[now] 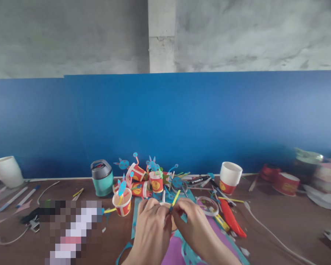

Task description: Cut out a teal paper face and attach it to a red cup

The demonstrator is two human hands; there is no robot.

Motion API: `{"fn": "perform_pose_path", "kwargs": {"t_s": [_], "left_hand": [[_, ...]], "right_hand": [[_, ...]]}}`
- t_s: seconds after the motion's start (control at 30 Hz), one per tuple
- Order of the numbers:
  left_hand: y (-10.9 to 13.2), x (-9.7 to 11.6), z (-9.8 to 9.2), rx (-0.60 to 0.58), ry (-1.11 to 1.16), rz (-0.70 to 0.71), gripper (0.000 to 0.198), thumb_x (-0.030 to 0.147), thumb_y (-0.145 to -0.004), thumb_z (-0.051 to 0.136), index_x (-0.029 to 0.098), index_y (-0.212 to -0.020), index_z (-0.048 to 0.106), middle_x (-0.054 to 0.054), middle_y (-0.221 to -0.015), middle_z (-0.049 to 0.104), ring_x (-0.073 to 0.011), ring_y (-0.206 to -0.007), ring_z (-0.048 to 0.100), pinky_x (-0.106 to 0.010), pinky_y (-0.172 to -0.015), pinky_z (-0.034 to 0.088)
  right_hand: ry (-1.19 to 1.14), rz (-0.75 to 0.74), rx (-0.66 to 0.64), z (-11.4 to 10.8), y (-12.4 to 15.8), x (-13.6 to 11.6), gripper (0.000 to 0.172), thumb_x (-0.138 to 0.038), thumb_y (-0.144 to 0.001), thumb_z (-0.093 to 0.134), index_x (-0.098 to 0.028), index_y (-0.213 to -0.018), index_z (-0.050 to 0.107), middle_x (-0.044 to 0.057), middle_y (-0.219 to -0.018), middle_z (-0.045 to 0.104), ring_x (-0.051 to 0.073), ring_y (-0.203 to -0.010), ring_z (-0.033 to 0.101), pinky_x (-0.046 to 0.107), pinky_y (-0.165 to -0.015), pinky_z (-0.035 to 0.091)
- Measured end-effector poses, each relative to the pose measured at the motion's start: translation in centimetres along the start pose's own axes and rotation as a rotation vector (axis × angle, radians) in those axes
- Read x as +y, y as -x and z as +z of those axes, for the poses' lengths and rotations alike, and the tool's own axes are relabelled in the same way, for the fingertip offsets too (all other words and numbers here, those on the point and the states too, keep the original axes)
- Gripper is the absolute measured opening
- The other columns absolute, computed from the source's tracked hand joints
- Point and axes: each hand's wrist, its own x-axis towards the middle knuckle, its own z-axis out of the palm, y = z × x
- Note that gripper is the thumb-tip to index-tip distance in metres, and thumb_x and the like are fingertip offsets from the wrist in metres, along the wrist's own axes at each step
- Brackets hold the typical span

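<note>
Low in the middle, my two hands meet over a paper cup (174,224) that they mostly hide. My left hand (152,226) is closed about the cup's near left side, its fingertips out of sight. A yellow straw (176,197) sticks up between the hands, with a small blue bit near its base. The thumb and fingers of my right hand (194,221) pinch together at that base. Behind my left fingers a white straw (163,196) rises from the cup. Blue and purple paper sheets (174,252) lie under the hands, with curled light-blue strips (190,254) on them.
Several red-and-yellow cups (123,201) with blue paper faces and straws cluster behind the hands. A teal flask (102,178) stands left of them. To the right are a tape roll (207,206), a red-orange pouch-like thing (231,218), stacked cups (230,177) and a white cable (273,233).
</note>
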Motion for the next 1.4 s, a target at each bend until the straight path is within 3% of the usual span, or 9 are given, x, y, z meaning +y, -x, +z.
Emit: {"fn": "perform_pose_path", "kwargs": {"t_s": [0.5, 0.73, 0.9, 1.07, 1.17, 1.23, 1.33, 1.4], "left_hand": [[-0.6, 0.0, -0.5, -0.046, 0.03, -0.106, 0.019, 0.016, -0.079, 0.053, 0.02, -0.064, 0.064, -0.002, -0.063, 0.061, -0.0195, -0.069, 0.055, -0.033, -0.069, 0.035], [-1.0, -0.5, -0.5, -0.125, 0.22, -0.236, 0.009, 0.017, -0.071, 0.056, 0.018, -0.065, 0.063, -0.004, -0.07, 0.063, -0.0211, -0.074, 0.057, -0.032, -0.07, 0.038], [-2.1, -2.9, -0.8, -0.267, 0.6, -0.362, 0.005, 0.018, -0.066, 0.056, 0.016, -0.064, 0.06, -0.002, -0.067, 0.063, -0.0175, -0.067, 0.057, -0.026, -0.063, 0.041], [-3.2, -6.6, -3.4, -0.372, 0.81, -0.54, 0.018, 0.028, -0.063, 0.064, 0.015, -0.076, 0.065, 0.0, -0.067, 0.065, -0.0163, -0.065, 0.057, -0.025, -0.059, 0.04], [-3.2, -8.3, -5.6, -0.473, 0.86, -0.595, 0.022, 0.034, -0.065, 0.065, 0.015, -0.076, 0.065, 0.001, -0.067, 0.065, -0.0139, -0.059, 0.056, -0.023, -0.056, 0.039], [-2.9, -9.2, -6.9, -0.489, 0.87, -0.587, 0.022, 0.034, -0.066, 0.065, 0.015, -0.077, 0.065, 0.0, -0.068, 0.066, -0.0147, -0.061, 0.058, -0.023, -0.058, 0.039], [-2.5, -10.2, -8.0, -0.478, 0.952, -0.588, 0.024, 0.033, -0.069, 0.065, 0.015, -0.085, 0.064, -0.002, -0.077, 0.07, -0.0193, -0.073, 0.063, -0.028, -0.068, 0.044], [-2.4, -10.5, -8.4, -0.484, 0.977, -0.587, 0.025, 0.033, -0.071, 0.065, 0.014, -0.088, 0.065, -0.004, -0.081, 0.071, -0.0211, -0.077, 0.064, -0.03, -0.072, 0.044]], "right_hand": [[-0.045, -0.014, -0.028, -0.7, -0.2, 0.1, 0.017, -0.014, -0.077, 0.048, -0.018, -0.062, 0.053, -0.001, -0.063, 0.057, 0.015, -0.063, 0.054, 0.024, -0.059, 0.035], [-0.068, -0.025, -0.038, -1.2, -0.6, -0.1, 0.011, -0.01, -0.066, 0.048, -0.019, -0.06, 0.05, -0.002, -0.063, 0.056, 0.015, -0.064, 0.052, 0.023, -0.059, 0.035], [0.027, -0.016, 0.014, -2.9, -1.3, 0.6, 0.009, -0.014, -0.068, 0.048, -0.02, -0.061, 0.05, -0.002, -0.063, 0.056, 0.015, -0.063, 0.053, 0.023, -0.059, 0.036], [0.154, 0.062, 0.115, -3.8, -2.9, 4.3, 0.016, -0.023, -0.078, 0.045, -0.019, -0.066, 0.055, 0.0, -0.066, 0.061, 0.016, -0.064, 0.057, 0.023, -0.061, 0.038], [0.434, 0.176, -0.008, -2.7, -3.4, 6.5, 0.029, -0.025, -0.083, 0.041, -0.018, -0.061, 0.057, 0.005, -0.064, 0.064, 0.019, -0.064, 0.059, 0.026, -0.059, 0.037], [0.492, 0.2, -0.061, -1.4, -3.3, 7.1, 0.022, -0.016, -0.079, 0.044, -0.017, -0.067, 0.063, 0.008, -0.069, 0.068, 0.022, -0.07, 0.062, 0.028, -0.062, 0.037], [0.468, 0.129, -0.095, 1.4, -2.8, 6.4, 0.026, -0.008, -0.075, 0.045, -0.016, -0.087, 0.066, 0.01, -0.087, 0.071, 0.023, -0.085, 0.062, 0.03, -0.073, 0.039], [0.32, 0.008, -0.181, 3.8, -2.8, 5.4, 0.026, -0.01, -0.078, 0.043, -0.017, -0.084, 0.067, 0.01, -0.086, 0.071, 0.023, -0.085, 0.062, 0.031, -0.076, 0.04]]}}
